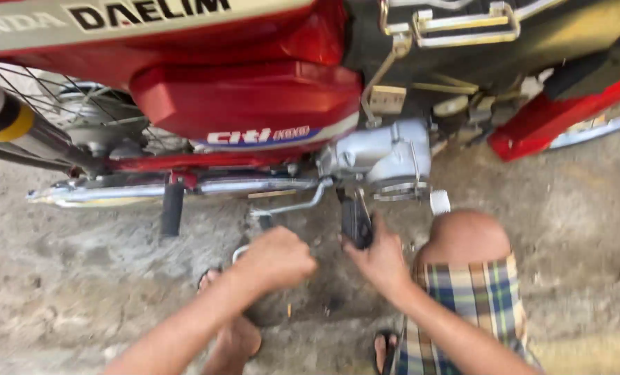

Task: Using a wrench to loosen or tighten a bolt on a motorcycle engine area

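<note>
I'm looking down from the head camera at 2 bare hands low beside a red motorcycle (254,97).

Right hand (379,260): fingers wrapped round a black footpeg (357,223), a short dark rubber-clad block hanging below the engine, just past 12 o'clock from the palm. Grip looks firm; thumb side blurred.

Left hand (276,258): curled into a fist. A thin curved metal bit (239,253) shows at its 9 o'clock edge, touching the knuckles. I cannot tell whether the fist is clamped on it or just closed. The 2 hands sit near each other, not touching.

The silver engine case (386,158) sits at 12 o'clock from the right hand. A bent silver kick lever (292,205) runs from its lower left toward 12 o'clock of the left hand. A chrome exhaust pipe (136,191) stretches off to 9 o'clock, with a second black peg (172,208) hanging under it.

Labels: a cream band with dark block lettering runs along the upper body at 11 o'clock. A white and blue striped decal with red lettering lies on the lower edge of the red side cover (244,101).

My bare knee (464,236) and plaid shorts (473,298) are at 3 o'clock of the right hand. Sandalled feet rest on rough concrete ground (67,278).
</note>
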